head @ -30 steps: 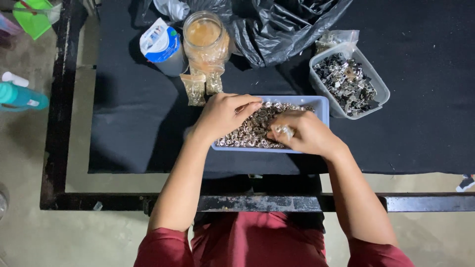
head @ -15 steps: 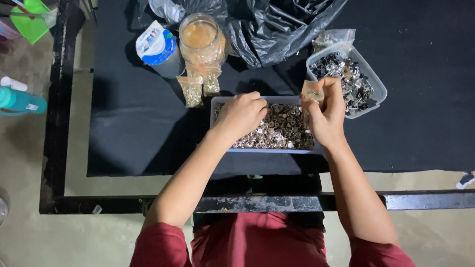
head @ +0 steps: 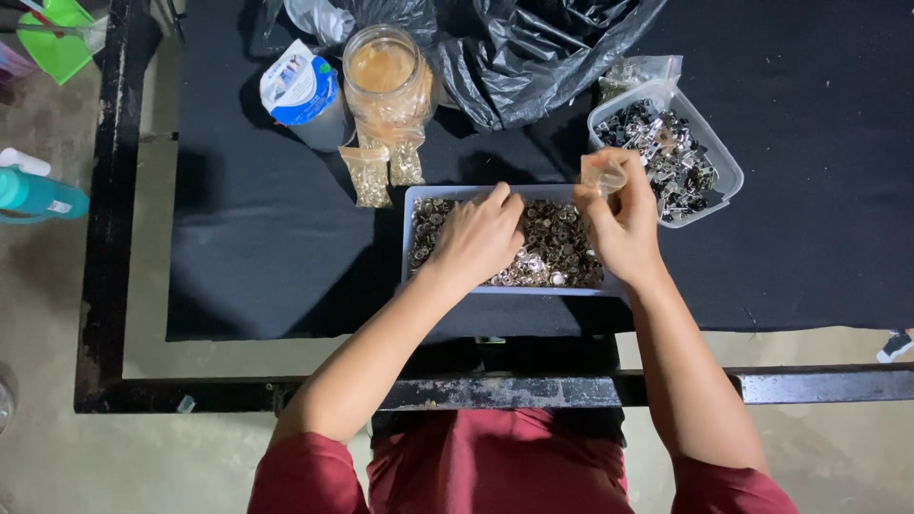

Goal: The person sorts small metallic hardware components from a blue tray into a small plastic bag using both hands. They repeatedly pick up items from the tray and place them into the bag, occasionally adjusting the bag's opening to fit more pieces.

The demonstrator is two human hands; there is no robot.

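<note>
A rectangular pale blue tray [head: 411,205] full of small silver metal pieces sits on the black cloth in front of me. My left hand [head: 479,236] rests palm down in the tray, fingers curled over the pieces; whether it grips any is hidden. Over the tray's far right corner, my right hand [head: 624,227] pinches a small clear plastic bag [head: 604,173].
A clear tub of dark metal clips [head: 666,152] stands right of the tray. Behind are two small filled bags [head: 386,171], a glass jar [head: 386,76], a blue-and-white can [head: 307,93] and a black plastic sack [head: 533,48]. A teal bottle [head: 38,193] lies on the floor at left.
My right hand has lifted out of the tray with the small clear bag and moved toward the far right corner. My left hand has stayed in the tray, shifting slightly.
</note>
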